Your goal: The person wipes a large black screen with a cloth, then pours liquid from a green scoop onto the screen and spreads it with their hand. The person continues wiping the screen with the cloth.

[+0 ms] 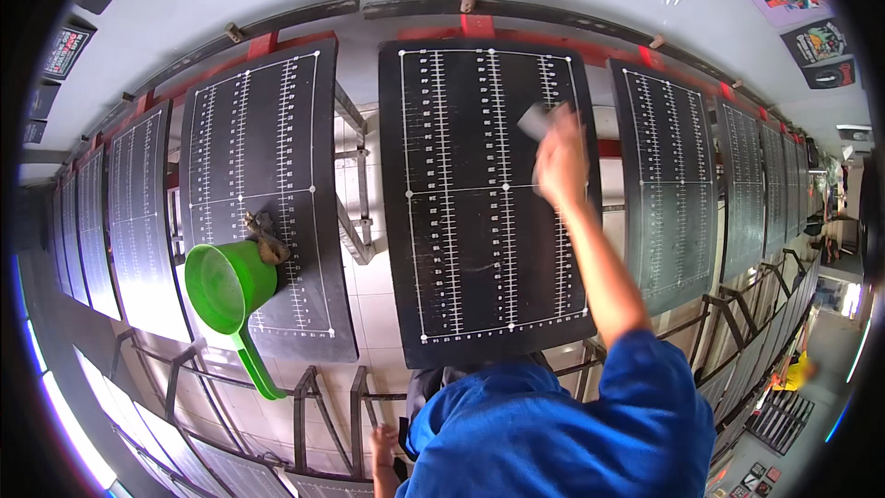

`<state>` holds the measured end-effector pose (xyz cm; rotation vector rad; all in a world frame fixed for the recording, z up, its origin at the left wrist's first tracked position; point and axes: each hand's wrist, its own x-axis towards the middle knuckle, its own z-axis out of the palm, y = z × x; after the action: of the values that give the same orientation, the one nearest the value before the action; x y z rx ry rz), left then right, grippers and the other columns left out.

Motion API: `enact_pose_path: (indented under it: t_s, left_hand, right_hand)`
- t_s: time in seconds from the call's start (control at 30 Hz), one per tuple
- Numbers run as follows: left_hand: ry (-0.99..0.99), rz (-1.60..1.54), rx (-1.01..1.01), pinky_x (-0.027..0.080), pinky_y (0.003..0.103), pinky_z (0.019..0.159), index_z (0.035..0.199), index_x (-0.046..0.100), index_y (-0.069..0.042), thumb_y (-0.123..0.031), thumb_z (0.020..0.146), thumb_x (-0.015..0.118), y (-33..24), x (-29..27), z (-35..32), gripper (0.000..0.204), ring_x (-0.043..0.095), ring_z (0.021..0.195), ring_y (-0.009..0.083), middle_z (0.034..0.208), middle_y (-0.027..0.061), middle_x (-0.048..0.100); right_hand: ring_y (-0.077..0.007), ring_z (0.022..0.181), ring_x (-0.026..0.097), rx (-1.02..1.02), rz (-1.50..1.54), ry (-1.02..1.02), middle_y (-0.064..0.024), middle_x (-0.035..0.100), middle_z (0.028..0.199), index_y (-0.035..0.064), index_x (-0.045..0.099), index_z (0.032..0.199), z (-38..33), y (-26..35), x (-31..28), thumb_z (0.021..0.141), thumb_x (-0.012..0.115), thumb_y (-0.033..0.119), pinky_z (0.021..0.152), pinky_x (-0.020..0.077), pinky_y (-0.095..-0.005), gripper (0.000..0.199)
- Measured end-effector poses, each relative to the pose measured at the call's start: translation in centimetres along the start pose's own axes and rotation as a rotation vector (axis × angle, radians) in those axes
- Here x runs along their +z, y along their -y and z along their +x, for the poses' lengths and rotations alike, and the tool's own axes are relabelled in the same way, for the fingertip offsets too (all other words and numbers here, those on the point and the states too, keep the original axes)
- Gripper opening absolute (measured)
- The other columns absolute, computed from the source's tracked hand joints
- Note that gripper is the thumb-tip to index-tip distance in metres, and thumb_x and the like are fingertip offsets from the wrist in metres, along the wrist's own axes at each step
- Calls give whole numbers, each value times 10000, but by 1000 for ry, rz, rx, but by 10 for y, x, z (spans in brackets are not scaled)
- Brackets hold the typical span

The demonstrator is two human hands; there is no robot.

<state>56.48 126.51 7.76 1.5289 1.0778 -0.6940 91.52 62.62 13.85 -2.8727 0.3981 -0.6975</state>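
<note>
Here my right hand (560, 161) reaches to the far right part of the black ruled board (479, 212) in front of me, clenched around a small grey pad (535, 120) pressed against its surface; my left hand (383, 447) hangs low by the metal rack (327, 406), and I cannot tell whether it grips anything; I judge even strokes along the white lines work best, staying inside the board's edges; gaps separate it from neighbouring boards; a green scoop (229, 288) sits on the left board (263, 194), well apart.
</note>
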Motion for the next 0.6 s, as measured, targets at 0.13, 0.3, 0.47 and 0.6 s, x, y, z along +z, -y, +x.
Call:
enact_pose_path:
  t_s: [0.13, 0.3, 0.47, 0.6]
  left_hand:
    - [18, 406, 101, 437, 311, 706, 960, 653, -18, -348, 976, 566, 81, -23, -51, 341, 541, 758, 154, 845, 55, 630]
    - [-65, 88, -222, 478, 312, 742, 1004, 660, -1, -338, 1019, 516, 109, -29, -26, 366, 603, 815, 161, 918, 79, 675]
    - [29, 114, 90, 529, 324, 720, 1099, 606, -42, -432, 1005, 501, -46, 13, -17, 414, 665, 830, 207, 980, 96, 668]
    - [51, 56, 110, 528, 292, 717, 1080, 602, -47, -413, 995, 526, -82, 24, -4, 383, 644, 841, 169, 973, 79, 648]
  right_hand:
    - [-390, 1057, 567, 270, -175, -193, -202, 618, 1096, -53, 601, 1142, 123, -41, 52, 895, 525, 58, 937, 470, -472, 281]
    - [-338, 1339, 459, -112, 346, -56, -229, 540, 1345, -16, 586, 1247, 192, 164, 168, 948, 481, 157, 1092, 409, -433, 362]
    - [-357, 1377, 420, -324, 334, 17, -239, 517, 1391, -107, 590, 1223, 134, 169, 131, 889, 495, 60, 1163, 337, -404, 385]
    - [-325, 1302, 513, -327, 399, 377, -246, 462, 1435, -79, 527, 1312, -37, 203, -2, 886, 521, 39, 1054, 468, -387, 442]
